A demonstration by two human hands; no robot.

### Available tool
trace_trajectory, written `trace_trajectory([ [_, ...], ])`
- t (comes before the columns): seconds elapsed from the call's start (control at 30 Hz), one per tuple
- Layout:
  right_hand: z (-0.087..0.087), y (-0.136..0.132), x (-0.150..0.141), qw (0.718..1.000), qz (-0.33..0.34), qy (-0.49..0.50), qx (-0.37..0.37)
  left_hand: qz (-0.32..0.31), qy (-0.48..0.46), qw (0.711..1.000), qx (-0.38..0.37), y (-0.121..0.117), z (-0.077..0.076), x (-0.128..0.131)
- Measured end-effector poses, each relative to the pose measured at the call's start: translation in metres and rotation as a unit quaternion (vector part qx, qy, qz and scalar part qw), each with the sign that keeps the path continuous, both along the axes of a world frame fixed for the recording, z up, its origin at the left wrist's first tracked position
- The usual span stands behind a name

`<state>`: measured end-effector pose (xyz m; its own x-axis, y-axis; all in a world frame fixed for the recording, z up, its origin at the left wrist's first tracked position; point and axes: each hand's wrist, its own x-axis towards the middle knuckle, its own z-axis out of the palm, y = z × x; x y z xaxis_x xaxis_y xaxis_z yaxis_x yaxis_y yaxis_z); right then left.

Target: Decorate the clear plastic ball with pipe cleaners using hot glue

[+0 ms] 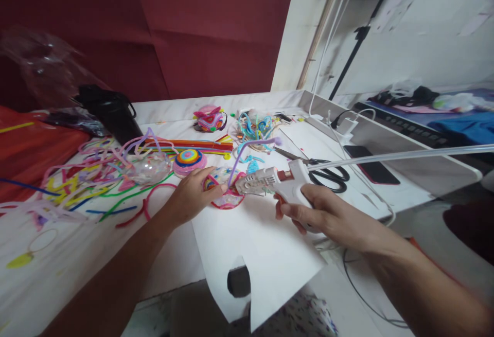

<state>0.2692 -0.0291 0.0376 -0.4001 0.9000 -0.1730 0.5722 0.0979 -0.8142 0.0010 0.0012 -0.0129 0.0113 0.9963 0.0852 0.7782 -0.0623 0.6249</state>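
Observation:
My left hand (pixel 195 193) pinches the edge of a small rounded craft piece (pixel 227 202) with pink and many-coloured trim. A purple pipe cleaner (pixel 235 164) rises from it and bends over to the right. In my right hand (pixel 320 208) is a white hot glue gun (pixel 289 185), its fingers wrapped round the grip. The gun's nozzle points left and meets the right side of the craft piece; whether they touch I cannot tell. A long clear glue stick (pixel 386 157) runs out of the gun's back. Black-handled scissors (pixel 330 176) lie just behind the gun.
Loose pipe cleaners (pixel 73 182) cover the left of the table, with a clear plastic dome (pixel 148 167) and a coiled disc (pixel 190 160) among them. A cut white sheet (pixel 262 254) overhangs the front edge. A black bottle (pixel 110 116) and a phone (pixel 372 164) flank the workspace.

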Motion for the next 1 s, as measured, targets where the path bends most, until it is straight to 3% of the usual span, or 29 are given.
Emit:
trace_trajectory([
  [1.0, -0.0005, -0.0009, -0.0003, 1.000, 0.003, 0.006, -0.005, -0.018, -0.009, 1.000, 0.022, -0.0004, -0.0016, -0.0013],
])
